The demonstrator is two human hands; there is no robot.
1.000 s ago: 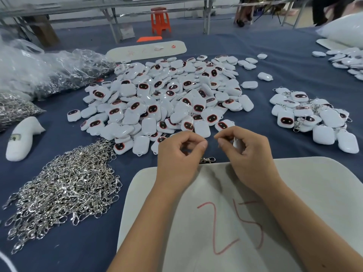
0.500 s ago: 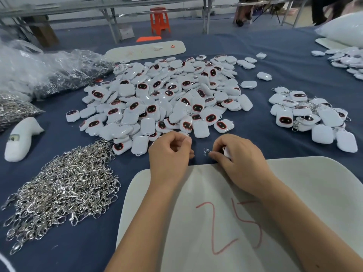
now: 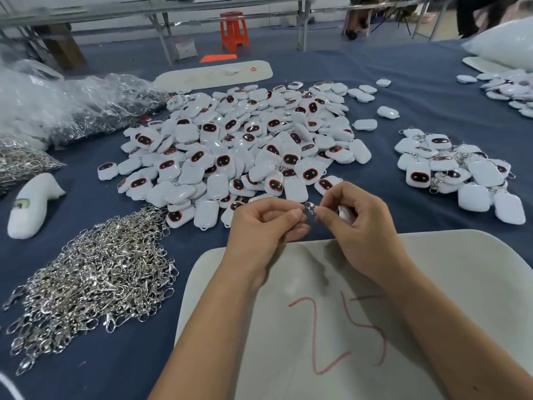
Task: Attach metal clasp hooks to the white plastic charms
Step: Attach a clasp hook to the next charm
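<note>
Head view, looking down over a blue cloth-covered bench (image 3: 403,82): the person's two hands meet just above the near edge of a pale oval board marked "25" in red (image 3: 432,284). The left hand (image 3: 259,226) has its fingers curled, thumb and forefinger pinching one end of a small shiny metal clasp hook (image 3: 310,207). The right hand (image 3: 357,223) pinches the other end of that hook with its fingertips, and a white plastic charm (image 3: 343,212) is tucked in its curled palm, mostly hidden. Whether the hook is already through the charm's loop I cannot tell.

Just beyond the hands spreads a big heap of white rounded plastic charms with dark red-rimmed faces (image 3: 245,145). To the right, well apart from it, lies a smaller pile of charms with clasps on them (image 3: 455,171). To the left, near the forearm, sits a loose mound of silver metal clasp hooks (image 3: 95,275). Farther left are clear plastic bags (image 3: 72,105) and a white curved plastic piece (image 3: 31,203). An orange plastic stool (image 3: 234,31) stands on the floor behind the bench.
</note>
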